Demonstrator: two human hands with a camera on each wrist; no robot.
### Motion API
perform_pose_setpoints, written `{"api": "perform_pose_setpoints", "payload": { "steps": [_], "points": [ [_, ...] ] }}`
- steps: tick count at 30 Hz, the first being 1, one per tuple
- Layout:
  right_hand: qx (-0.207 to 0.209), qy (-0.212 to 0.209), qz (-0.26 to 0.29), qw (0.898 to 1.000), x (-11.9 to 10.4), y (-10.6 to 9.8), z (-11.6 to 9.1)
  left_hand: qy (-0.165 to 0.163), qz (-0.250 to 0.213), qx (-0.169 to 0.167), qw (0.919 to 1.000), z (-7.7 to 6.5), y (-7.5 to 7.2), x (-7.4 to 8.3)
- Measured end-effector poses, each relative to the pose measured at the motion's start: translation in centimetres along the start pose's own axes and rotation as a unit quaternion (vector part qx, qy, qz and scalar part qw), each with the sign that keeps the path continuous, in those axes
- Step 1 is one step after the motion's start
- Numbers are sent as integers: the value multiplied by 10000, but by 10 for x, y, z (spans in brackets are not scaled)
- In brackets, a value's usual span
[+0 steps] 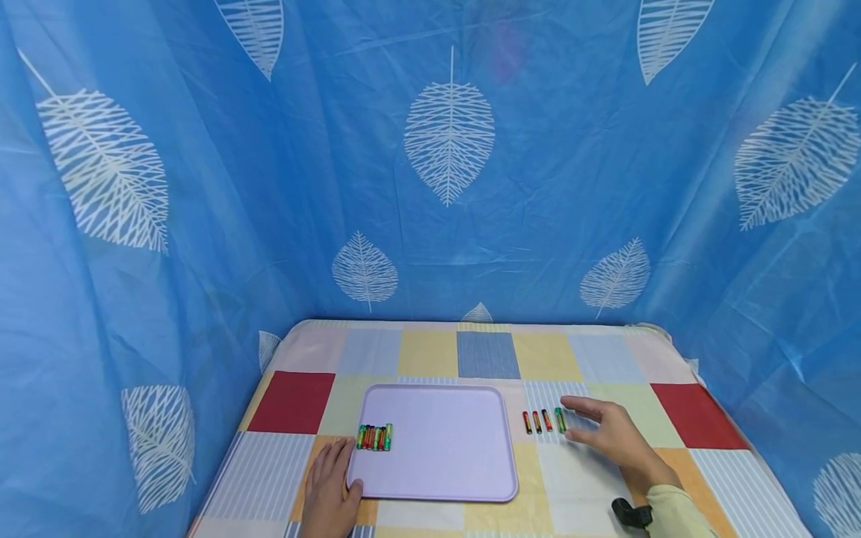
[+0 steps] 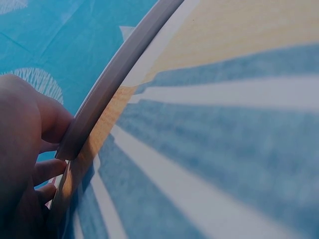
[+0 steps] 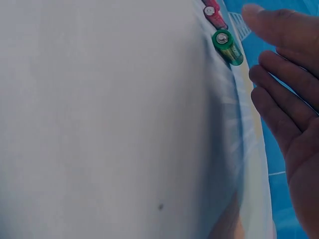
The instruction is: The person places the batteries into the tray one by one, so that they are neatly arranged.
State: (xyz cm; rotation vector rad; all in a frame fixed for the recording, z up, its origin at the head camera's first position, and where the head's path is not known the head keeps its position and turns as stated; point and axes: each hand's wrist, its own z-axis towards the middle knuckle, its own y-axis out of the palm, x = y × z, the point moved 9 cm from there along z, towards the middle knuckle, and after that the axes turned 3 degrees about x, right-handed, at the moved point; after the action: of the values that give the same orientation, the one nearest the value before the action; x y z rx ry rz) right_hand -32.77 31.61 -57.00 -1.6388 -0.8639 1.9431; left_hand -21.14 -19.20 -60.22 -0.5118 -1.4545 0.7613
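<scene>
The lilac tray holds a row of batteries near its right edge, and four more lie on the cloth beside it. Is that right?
Not quite: the head view shows the row of batteries near the left edge of the lilac tray. Four more batteries do lie on the cloth beside it.

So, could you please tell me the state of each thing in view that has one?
Tray: lying on the tablecloth, mostly bare.
Tray batteries: lying side by side, close together.
Four other batteries: lying apart in a row.
Left grip: touching the tray's edge.
Right grip: holding nothing, near the green battery.
Curtain: hanging, creased.
</scene>
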Motion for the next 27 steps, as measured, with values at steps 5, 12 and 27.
{"api": "perform_pose_setpoints", "payload": {
  "steps": [5, 12, 27],
  "points": [
    [-21, 81, 78, 9999, 3, 6, 5, -21, 12, -25, 10000, 1, 1, 1],
    [28, 12, 126, 9999, 3, 13, 8, -45, 36, -54, 10000, 2, 1, 1],
    [202, -114, -243, 9994, -4, 14, 4, -23, 58, -23, 10000, 1, 1, 0]
  ]
}}
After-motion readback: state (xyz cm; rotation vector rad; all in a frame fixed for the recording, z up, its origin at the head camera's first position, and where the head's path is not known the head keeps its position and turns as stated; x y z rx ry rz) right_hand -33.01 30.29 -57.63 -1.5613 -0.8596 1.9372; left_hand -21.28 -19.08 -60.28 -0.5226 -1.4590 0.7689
